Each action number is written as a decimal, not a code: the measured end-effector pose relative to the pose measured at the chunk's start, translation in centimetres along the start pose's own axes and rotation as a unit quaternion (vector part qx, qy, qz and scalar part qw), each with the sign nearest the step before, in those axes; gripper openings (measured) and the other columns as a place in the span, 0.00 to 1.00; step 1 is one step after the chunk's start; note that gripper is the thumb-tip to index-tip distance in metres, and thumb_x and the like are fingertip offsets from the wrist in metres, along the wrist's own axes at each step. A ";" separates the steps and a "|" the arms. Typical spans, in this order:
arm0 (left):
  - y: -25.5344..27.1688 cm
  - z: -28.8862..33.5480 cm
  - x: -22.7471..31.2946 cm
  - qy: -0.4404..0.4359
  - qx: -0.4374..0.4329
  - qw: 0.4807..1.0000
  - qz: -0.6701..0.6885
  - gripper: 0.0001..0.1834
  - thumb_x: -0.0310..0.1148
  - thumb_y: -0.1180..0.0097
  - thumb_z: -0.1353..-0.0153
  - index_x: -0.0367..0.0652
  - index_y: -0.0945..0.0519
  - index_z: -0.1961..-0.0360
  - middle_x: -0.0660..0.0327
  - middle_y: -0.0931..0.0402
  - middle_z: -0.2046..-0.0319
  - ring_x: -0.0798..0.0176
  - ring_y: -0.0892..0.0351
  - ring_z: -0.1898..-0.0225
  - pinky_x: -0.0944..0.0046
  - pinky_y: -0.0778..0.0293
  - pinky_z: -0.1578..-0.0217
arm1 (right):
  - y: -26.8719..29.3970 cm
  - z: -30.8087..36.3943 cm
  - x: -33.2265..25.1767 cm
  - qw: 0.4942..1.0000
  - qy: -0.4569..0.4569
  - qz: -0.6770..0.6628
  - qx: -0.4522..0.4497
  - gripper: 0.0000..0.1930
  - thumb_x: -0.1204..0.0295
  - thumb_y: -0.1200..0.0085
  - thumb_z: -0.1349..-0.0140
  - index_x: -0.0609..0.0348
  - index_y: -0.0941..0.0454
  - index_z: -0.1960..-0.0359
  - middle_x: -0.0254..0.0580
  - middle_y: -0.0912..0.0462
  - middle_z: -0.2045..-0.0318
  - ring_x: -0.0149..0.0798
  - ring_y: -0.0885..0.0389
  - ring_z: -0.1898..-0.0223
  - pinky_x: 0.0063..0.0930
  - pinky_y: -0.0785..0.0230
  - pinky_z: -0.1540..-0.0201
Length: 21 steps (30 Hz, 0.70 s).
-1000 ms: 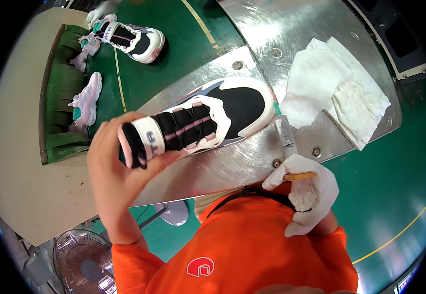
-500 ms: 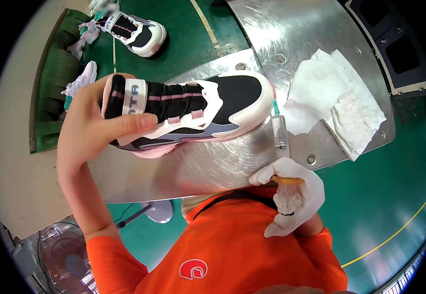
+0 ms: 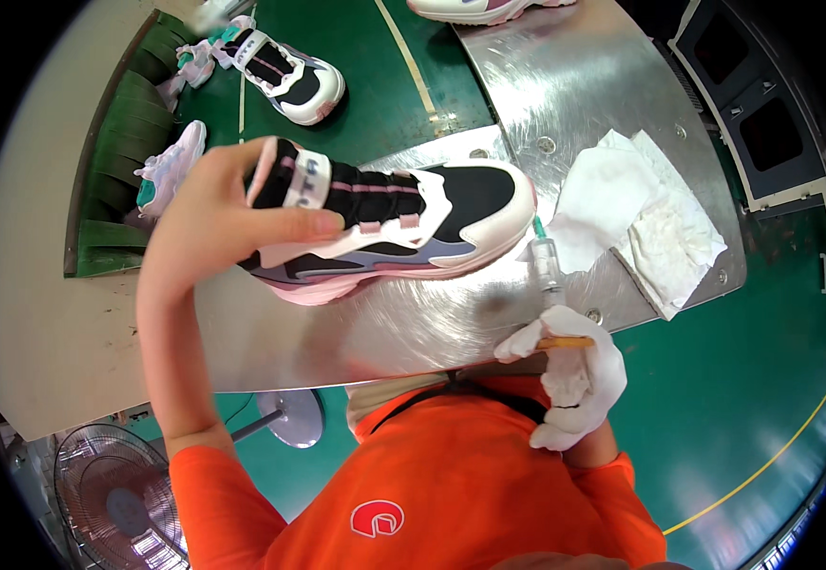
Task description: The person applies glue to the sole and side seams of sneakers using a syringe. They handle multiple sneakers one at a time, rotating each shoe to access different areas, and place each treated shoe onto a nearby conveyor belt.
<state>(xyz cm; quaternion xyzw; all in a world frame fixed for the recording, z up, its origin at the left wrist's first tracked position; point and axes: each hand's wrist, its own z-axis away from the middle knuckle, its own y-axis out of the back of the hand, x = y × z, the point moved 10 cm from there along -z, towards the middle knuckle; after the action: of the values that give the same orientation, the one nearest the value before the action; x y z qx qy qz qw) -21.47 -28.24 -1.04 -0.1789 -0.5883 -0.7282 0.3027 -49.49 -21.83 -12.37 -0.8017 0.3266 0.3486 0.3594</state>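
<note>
A black, white and pink sneaker (image 3: 451,204) is held on its side above the metal table, toe pointing right. My bare left hand (image 3: 227,223) grips it round the collar and heel, thumb lying along the side near the laces. My right hand (image 3: 574,380), in a white glove, is closed round a clear syringe (image 3: 546,266). The syringe's green tip (image 3: 538,228) meets the front edge of the sneaker's toe, where sole and upper join. A yellowish-brown strip (image 3: 565,342) shows across the gloved fingers; what it is I cannot make out.
White cloths (image 3: 669,237) lie on the metal tabletop (image 3: 603,76) at right. Another sneaker (image 3: 303,90) rests on the green surface beyond, and part of a shoe (image 3: 489,11) shows at the top edge. Pale shoes (image 3: 170,171) stand by a green rack at left. A fan (image 3: 123,503) is lower left.
The sneaker and my left hand have shifted slightly right in the picture, and the view has moved a little. A shoe now shows at the top edge. The syringe tip stays at the toe.
</note>
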 end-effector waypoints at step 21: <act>-7.3 15.8 3.7 -0.299 0.258 0.839 -0.375 0.23 0.42 0.37 0.46 0.37 0.22 0.54 0.53 0.18 0.56 0.52 0.19 0.57 0.61 0.30 0.60 | 7.3 0.2 -1.5 0.969 -0.160 0.060 0.178 0.50 0.80 0.32 0.70 0.65 0.41 0.36 0.45 0.26 0.53 0.40 0.24 0.50 0.32 0.29 0.51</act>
<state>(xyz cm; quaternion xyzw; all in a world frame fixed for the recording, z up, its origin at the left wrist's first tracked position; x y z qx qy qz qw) -30.50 -12.92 -0.37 -0.0686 -0.8387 -0.5194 -0.1491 -56.04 -25.10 -13.87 -0.6378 0.3692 0.4291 0.5224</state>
